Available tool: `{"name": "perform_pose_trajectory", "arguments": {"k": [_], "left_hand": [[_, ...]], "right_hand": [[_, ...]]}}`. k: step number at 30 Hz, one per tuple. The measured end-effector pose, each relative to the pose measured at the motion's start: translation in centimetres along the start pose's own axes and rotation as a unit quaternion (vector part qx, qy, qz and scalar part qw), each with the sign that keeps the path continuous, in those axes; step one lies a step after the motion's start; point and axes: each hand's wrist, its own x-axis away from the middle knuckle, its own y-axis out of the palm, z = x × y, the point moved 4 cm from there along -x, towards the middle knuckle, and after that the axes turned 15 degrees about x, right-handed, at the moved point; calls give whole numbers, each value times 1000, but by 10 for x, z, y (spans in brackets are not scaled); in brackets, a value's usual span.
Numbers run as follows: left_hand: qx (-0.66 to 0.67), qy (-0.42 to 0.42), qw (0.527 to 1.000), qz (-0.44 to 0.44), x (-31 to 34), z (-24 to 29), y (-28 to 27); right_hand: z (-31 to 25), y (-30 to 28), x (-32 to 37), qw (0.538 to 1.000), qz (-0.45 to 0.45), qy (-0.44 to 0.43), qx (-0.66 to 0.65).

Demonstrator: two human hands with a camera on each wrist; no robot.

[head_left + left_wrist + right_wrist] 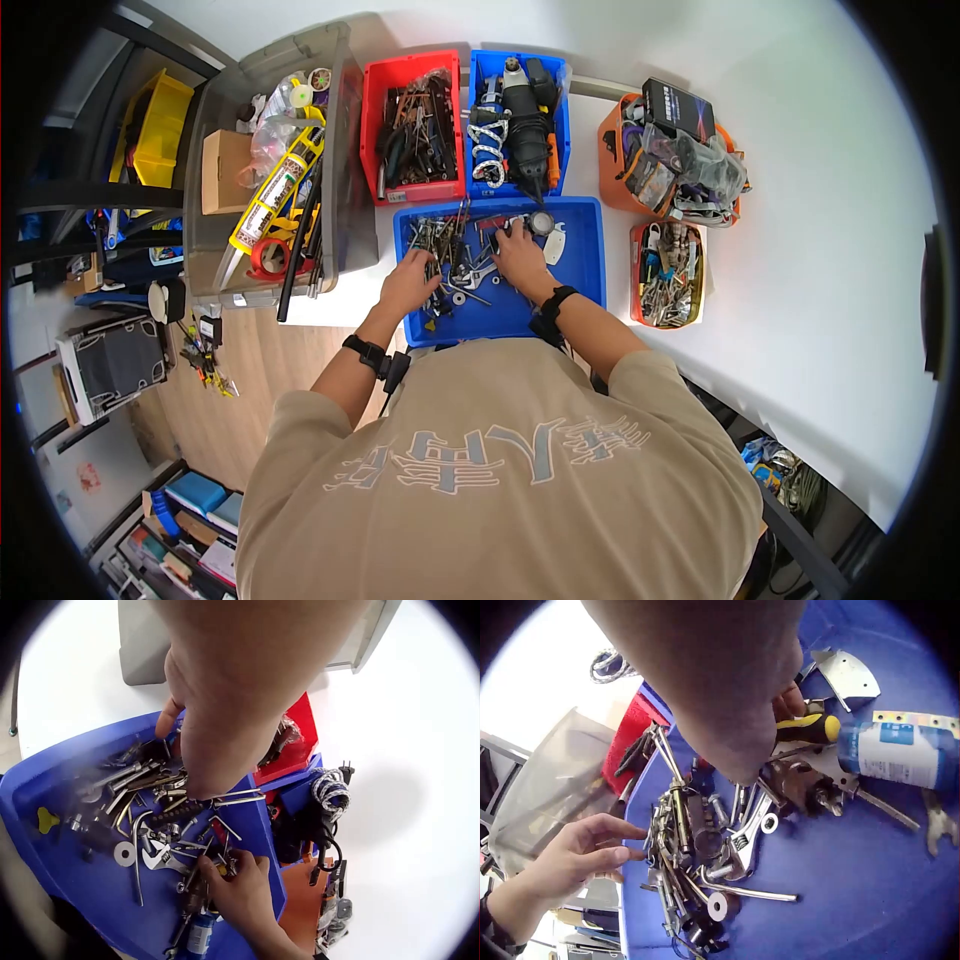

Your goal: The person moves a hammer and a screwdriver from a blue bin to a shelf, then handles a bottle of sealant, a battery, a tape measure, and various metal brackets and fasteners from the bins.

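Note:
A shallow blue tray (575, 300) holds a pile of loose bolts, hex keys and other metal hardware (676, 855). At its left side my left hand (577, 855) reaches over the rim, fingers extended and fingertips right at the pile. My right hand (244, 889) is down among the parts, fingers bent, beside a screwdriver with a yellow and black handle (810, 729); I cannot tell whether it grips it. Between the hands lie an adjustable wrench (750, 840), a bent hex key (761, 893) and a thick washer (718, 906). A blue bottle with a white label (896, 754) lies close to the right hand.
Behind the tray stand a red bin (368, 130) of tools and a blue bin (565, 150) with a power tool. A grey crate (345, 200) is at left. Rightward are an orange bin (612, 165) and a small container of metal parts (668, 285).

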Motion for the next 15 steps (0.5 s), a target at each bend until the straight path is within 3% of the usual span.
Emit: {"name": "perform_pose_trajectory", "arguments": {"k": [4, 10, 15], "left_hand": [[20, 31, 999, 0, 5, 10, 5], [50, 63, 997, -22, 3, 26, 18], [47, 86, 995, -27, 0, 36, 28]], "right_hand": [[7, 2, 5, 995, 16, -68, -67], [10, -6, 12, 996, -45, -77, -10], [6, 5, 7, 998, -13, -58, 20]]}}
